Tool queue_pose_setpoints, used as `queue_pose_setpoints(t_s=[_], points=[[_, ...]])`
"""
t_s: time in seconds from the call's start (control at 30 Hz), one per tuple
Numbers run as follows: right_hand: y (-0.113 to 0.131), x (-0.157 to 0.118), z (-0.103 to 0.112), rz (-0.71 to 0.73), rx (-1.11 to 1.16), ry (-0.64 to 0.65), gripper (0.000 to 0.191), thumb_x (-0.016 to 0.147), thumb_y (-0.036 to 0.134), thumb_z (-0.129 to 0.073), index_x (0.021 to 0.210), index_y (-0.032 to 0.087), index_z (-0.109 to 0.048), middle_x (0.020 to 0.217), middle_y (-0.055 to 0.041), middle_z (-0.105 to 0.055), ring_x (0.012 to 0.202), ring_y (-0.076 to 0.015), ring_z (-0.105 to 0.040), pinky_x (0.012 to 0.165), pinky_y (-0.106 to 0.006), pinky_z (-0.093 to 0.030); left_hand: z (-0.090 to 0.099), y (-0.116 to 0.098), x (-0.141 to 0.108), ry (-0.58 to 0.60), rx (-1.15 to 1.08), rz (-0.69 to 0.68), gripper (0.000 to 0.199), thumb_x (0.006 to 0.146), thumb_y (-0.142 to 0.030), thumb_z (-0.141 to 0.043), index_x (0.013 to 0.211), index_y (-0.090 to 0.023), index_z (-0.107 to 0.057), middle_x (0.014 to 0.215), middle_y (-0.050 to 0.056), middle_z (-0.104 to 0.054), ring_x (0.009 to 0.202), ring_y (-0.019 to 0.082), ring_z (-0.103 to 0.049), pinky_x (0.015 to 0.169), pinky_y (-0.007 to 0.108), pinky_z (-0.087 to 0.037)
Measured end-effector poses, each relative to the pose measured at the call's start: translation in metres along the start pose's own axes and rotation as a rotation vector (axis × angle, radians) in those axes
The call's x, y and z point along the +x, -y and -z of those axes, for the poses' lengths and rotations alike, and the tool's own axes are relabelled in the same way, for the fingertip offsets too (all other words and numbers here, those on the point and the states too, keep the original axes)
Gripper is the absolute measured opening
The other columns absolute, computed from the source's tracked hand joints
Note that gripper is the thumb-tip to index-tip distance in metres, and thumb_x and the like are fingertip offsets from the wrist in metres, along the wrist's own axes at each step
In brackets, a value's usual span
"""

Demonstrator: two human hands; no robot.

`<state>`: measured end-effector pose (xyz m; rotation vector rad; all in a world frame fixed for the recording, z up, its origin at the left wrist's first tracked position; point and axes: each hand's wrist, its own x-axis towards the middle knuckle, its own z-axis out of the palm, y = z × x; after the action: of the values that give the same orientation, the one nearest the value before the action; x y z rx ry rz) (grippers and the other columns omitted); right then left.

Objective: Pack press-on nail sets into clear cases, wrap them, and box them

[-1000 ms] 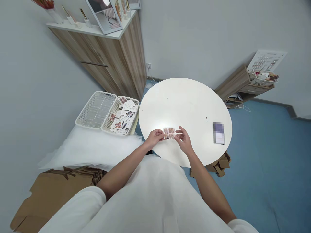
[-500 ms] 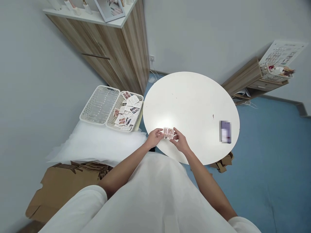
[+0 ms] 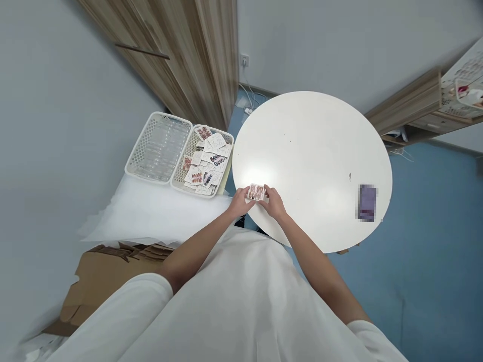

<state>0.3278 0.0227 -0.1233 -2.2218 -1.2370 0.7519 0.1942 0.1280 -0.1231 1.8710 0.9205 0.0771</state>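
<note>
Between my two hands is a small white card of press-on nails (image 3: pixel 256 192), its nails pinkish and glossy in two rows. My left hand (image 3: pixel 240 202) pinches the card's left edge. At its right edge, the fingers and thumb of my right hand (image 3: pixel 273 203) close on the card. Both hands are over the near left rim of the round white table (image 3: pixel 309 151). To the left, a white plastic basket (image 3: pixel 177 182) is heaped with similar nail cards (image 3: pixel 217 142), some face up with dark or reddish nails.
Beside it, another white basket (image 3: pixel 133 161) holds clear plastic cases (image 3: pixel 162 148). White foam sheets (image 3: pixel 151 213) lie below both, above folded cardboard boxes (image 3: pixel 101 276). A pixelated purple item (image 3: pixel 367 203) rests on the table's right side. Wooden cabinets (image 3: pixel 181 55) stand behind.
The view has tilted down and shifted, so the table and baskets sit higher in the picture. Both hands still hold the nail card, with the right hand's fingers nearer its edge.
</note>
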Motion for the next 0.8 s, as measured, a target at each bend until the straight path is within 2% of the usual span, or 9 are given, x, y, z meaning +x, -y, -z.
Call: queue_pose_setpoints(t_s=[0.27, 0.4, 0.53, 0.63, 0.73, 0.8], points=[[0.000, 0.029, -0.023, -0.093, -0.135, 0.032, 0.057, 0.074, 0.027, -0.057, 0.126, 0.019, -0.035, 0.097, -0.0080, -0.053, 0.088, -0.0217, -0.050, 0.074, -0.033, -0.041, 0.007, 0.020, 0.016, 0.025, 0.183, -0.100, 0.061, 0.071, -0.023, -0.056, 0.128, -0.013, -0.035, 0.110, 0.012, -0.048, 0.102, 0.024, -0.050, 0.089, 0.038, -0.042], [0.001, 0.037, -0.029, -0.115, -0.208, 0.019, 0.060, 0.075, 0.026, -0.056, 0.129, 0.019, -0.032, 0.100, -0.0100, -0.053, 0.092, -0.0242, -0.048, 0.076, -0.035, -0.039, 0.006, 0.026, 0.018, 0.007, 0.308, -0.195, 0.059, 0.072, -0.022, -0.053, 0.127, -0.012, -0.035, 0.115, 0.013, -0.048, 0.109, 0.026, -0.044, 0.093, 0.040, -0.037], [0.004, 0.028, -0.030, -0.103, -0.226, -0.050, 0.064, 0.076, 0.031, -0.053, 0.133, 0.016, -0.028, 0.106, -0.0129, -0.051, 0.095, -0.0259, -0.046, 0.077, -0.037, -0.037, 0.008, 0.028, 0.010, -0.006, 0.450, -0.266, 0.056, 0.075, -0.026, -0.050, 0.127, -0.012, -0.036, 0.123, 0.014, -0.046, 0.114, 0.028, -0.041, 0.093, 0.042, -0.035], [0.006, 0.011, -0.030, -0.038, -0.246, -0.096, 0.057, 0.078, 0.038, -0.051, 0.129, 0.019, -0.035, 0.116, -0.0134, -0.047, 0.104, -0.0267, -0.042, 0.085, -0.039, -0.033, 0.012, 0.029, 0.002, 0.034, 0.513, -0.340, 0.056, 0.077, -0.031, -0.048, 0.129, -0.015, -0.035, 0.132, 0.013, -0.040, 0.122, 0.029, -0.035, 0.096, 0.042, -0.031], [0.009, -0.004, -0.029, 0.028, -0.306, -0.074, 0.050, 0.078, 0.044, -0.049, 0.122, 0.021, -0.043, 0.128, -0.0128, -0.040, 0.117, -0.0285, -0.033, 0.092, -0.042, -0.026, 0.015, 0.031, -0.004, 0.107, 0.563, -0.415, 0.055, 0.078, -0.034, -0.046, 0.129, -0.015, -0.036, 0.139, 0.013, -0.033, 0.129, 0.029, -0.026, 0.100, 0.044, -0.025], [0.011, -0.009, -0.029, 0.056, -0.345, -0.022, 0.050, 0.078, 0.046, -0.048, 0.121, 0.021, -0.045, 0.134, -0.0128, -0.035, 0.122, -0.0296, -0.028, 0.094, -0.044, -0.023, 0.016, 0.031, -0.006, 0.132, 0.592, -0.413, 0.053, 0.080, -0.036, -0.045, 0.128, -0.016, -0.037, 0.141, 0.012, -0.030, 0.131, 0.029, -0.022, 0.100, 0.045, -0.022]])
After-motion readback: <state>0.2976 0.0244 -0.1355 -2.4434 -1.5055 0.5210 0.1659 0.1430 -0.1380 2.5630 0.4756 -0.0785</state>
